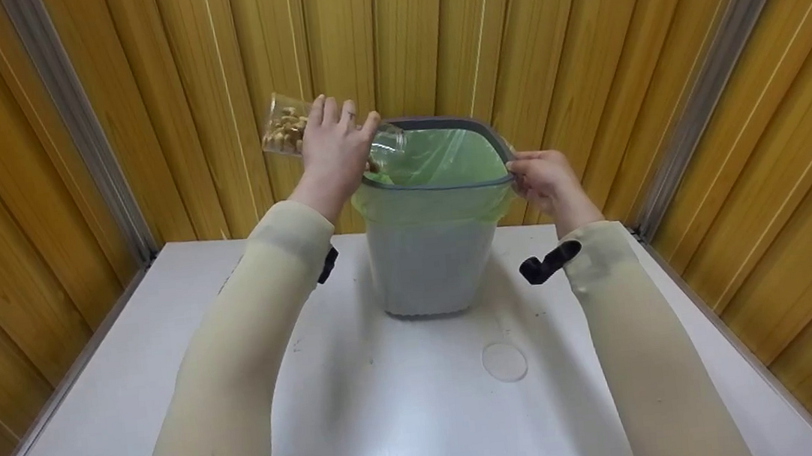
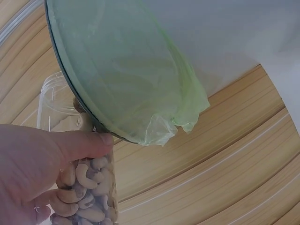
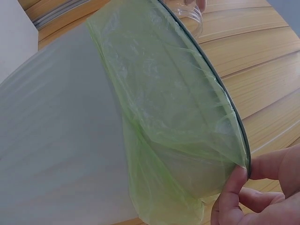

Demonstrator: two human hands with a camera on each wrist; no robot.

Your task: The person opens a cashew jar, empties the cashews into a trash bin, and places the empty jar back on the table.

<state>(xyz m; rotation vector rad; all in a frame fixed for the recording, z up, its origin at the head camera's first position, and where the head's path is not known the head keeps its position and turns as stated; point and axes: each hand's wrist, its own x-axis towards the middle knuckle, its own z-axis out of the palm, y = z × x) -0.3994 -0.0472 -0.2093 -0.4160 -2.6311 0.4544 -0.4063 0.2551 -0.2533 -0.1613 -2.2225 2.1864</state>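
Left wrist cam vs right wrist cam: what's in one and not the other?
Left wrist only: pale tan, curved cashew nuts, and most of the left hand, holding a clear, transparent cylindrical jar.

Right wrist only: the right hand, gripping the dark grey rim of the pale grey tapered bin.

Both: bin, rim, translucent green plastic liner, yellow-brown wood-grain wall, and the jar, though the right wrist view catches just one end of it at the top edge, with fingertips.

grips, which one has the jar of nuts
The person's left grip: it holds the clear jar with cashews inside. The right grip has no jar and pinches the rim of the bin.
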